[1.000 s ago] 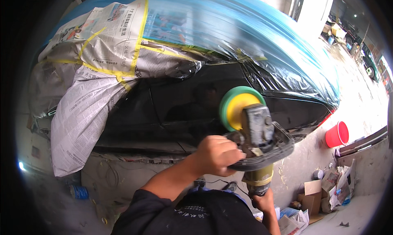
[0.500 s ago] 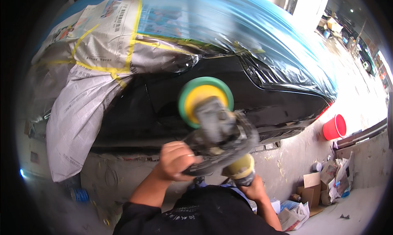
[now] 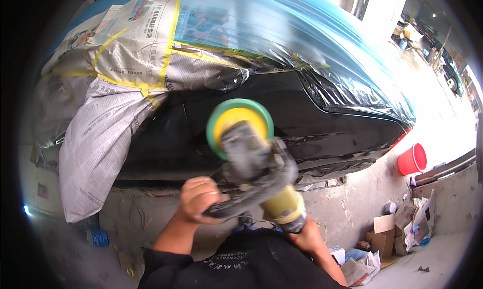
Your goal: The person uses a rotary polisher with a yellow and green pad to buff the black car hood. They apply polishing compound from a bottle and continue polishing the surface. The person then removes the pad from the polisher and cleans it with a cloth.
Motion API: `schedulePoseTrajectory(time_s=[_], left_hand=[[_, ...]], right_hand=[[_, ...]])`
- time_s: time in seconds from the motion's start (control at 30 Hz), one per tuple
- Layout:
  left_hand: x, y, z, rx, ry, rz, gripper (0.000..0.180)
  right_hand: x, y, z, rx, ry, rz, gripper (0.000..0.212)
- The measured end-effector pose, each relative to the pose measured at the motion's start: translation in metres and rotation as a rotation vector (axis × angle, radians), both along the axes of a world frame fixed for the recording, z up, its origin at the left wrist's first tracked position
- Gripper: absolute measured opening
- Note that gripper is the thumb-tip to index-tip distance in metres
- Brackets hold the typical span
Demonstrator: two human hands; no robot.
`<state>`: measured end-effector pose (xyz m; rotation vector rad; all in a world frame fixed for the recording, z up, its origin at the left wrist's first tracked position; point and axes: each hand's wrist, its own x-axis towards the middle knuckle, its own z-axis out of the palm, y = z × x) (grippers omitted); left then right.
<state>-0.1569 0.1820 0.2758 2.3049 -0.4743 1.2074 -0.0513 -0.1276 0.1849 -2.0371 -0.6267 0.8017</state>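
Note:
In front of me I hold a polisher (image 3: 251,163) with a black head, a looped side handle and a yellowish body. My left hand (image 3: 200,197) is wrapped round the left end of the black loop handle. My right hand (image 3: 308,234) closes on the rear end of the body, its fingers partly hidden. The round green pad (image 3: 267,122) with a yellow backing is over a glossy black car panel (image 3: 297,105); whether it presses on the paint I cannot tell. The polisher's head is smeared by motion.
Newspaper masking (image 3: 95,153) with yellow tape hangs at the panel's left. Blue plastic film (image 3: 302,27) covers the car's upper part. On the right stand a red bucket (image 3: 412,159) and a cardboard box (image 3: 384,236) among paper scraps. A blue roll (image 3: 97,238) lies at lower left.
The polisher and both hands have shifted left across the panel, the pad a little lower too. Both hands keep their hold.

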Motion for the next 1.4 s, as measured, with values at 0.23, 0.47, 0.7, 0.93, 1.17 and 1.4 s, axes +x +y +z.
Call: schedulePoseTrajectory(time_s=[0.23, 0.47, 0.7, 0.93, 1.17, 1.4], left_hand=[[-0.009, 0.002, 0.006, -0.044, -0.031, 0.051, 0.019], [0.082, -0.043, 0.019, -0.005, 0.058, -0.151, 0.029], [0.028, 0.002, 0.031, -0.053, -0.038, -0.032, 0.022], [0.017, 0.0, 0.025, -0.091, -0.045, 0.034, 0.03], [0.098, -0.033, 0.065, -0.007, -0.091, 0.059, 0.038], [0.135, -0.023, 0.09, -0.002, -0.144, 0.125, 0.029]], right_hand=[[0.009, 0.02, 0.021, -0.065, 0.02, 0.032, 0.057], [0.016, -0.046, 0.004, 0.065, 0.17, -0.301, 0.036], [0.009, 0.0, 0.035, -0.031, 0.044, -0.08, 0.045], [0.041, -0.002, 0.059, -0.066, -0.064, 0.018, 0.051], [0.079, -0.043, 0.13, -0.208, 0.042, -0.196, 0.045], [0.123, -0.027, 0.218, -0.253, 0.148, -0.172, 0.042]])
